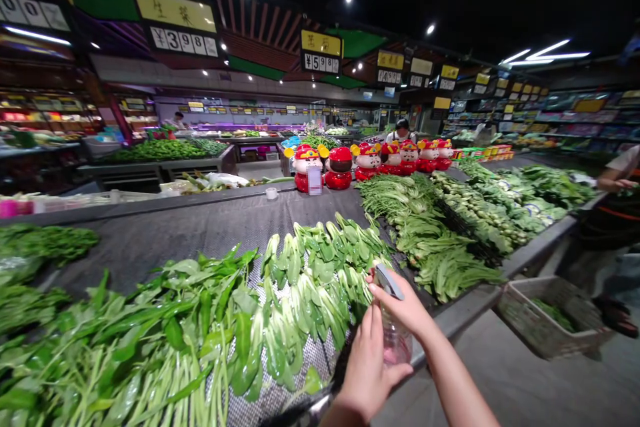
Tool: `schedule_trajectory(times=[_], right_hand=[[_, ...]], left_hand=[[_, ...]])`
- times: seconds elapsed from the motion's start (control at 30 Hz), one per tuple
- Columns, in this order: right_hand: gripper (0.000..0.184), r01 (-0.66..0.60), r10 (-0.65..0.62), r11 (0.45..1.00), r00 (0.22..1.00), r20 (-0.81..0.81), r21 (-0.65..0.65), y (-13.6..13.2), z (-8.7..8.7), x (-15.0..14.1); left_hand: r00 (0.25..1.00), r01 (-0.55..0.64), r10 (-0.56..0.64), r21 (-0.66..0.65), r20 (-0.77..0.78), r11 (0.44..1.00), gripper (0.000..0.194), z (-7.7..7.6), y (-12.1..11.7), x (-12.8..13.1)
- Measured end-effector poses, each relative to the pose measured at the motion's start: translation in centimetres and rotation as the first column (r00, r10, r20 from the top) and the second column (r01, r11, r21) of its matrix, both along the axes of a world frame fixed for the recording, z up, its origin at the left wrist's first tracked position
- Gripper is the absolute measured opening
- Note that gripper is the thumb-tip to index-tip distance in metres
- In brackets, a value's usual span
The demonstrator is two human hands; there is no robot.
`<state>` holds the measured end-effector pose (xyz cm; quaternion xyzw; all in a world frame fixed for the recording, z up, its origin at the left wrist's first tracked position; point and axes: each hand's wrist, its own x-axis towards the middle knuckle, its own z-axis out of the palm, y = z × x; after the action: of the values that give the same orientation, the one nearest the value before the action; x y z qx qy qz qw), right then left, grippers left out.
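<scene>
Over the front edge of the vegetable surface (200, 210), spray bottle (396, 340) with grey top, held upright between two hands, left hand (367, 357) with fingers around its body, right hand (400, 303) with fingers curled at its top, leafy greens (310, 293) just beside.

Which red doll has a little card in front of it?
The leftmost red doll, at the end of the row. A pale card stands in front of it; no card shows in front of the others.

Dim ceiling, spotlit greens, blurred edges
</scene>
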<state>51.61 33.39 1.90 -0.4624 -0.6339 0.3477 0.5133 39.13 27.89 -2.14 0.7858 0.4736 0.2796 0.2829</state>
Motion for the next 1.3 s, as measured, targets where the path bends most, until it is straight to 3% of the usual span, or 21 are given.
schedule_trajectory(times=[0.17,0.33,0.63,0.77,0.93,1.1,1.3], right_hand=[[0.037,0.079,-0.079,0.997,0.996,-0.034,-0.02,0.8,-0.7,-0.7],[0.034,0.14,-0.139,0.99,0.989,-0.048,0.01,2.0,-0.4,-0.4],[0.028,0.091,-0.095,0.994,0.994,0.049,0.066,3.4,1.5,5.2],[0.028,0.093,-0.094,0.995,0.995,0.014,0.044,4.0,0.9,5.7],[0.034,0.128,-0.13,0.991,0.986,0.105,0.028,4.3,-0.2,5.5],[0.039,0.159,-0.156,0.987,0.975,0.16,-0.003,4.5,-1.1,7.1],[0.038,0.069,-0.063,0.996,0.992,0.11,-0.054,6.5,-1.0,9.3]], left_hand=[[0.999,0.006,-0.006,0.008,0.043,1.0,0.103,-0.7,0.8,-0.1],[1.0,-0.008,0.008,0.036,0.01,0.999,0.096,-0.1,1.6,0.9],[0.997,-0.015,0.018,0.038,-0.078,0.999,0.089,1.1,2.9,6.3],[0.989,-0.052,0.054,0.017,-0.138,0.999,0.089,1.1,3.1,7.4],[0.979,-0.111,0.112,0.011,-0.169,0.994,0.094,0.2,3.1,7.9],[0.983,-0.104,0.108,0.033,-0.146,0.994,0.098,-0.6,2.9,9.6],[0.985,-0.113,0.109,-0.025,-0.134,0.993,0.103,0.7,4.1,11.4]])
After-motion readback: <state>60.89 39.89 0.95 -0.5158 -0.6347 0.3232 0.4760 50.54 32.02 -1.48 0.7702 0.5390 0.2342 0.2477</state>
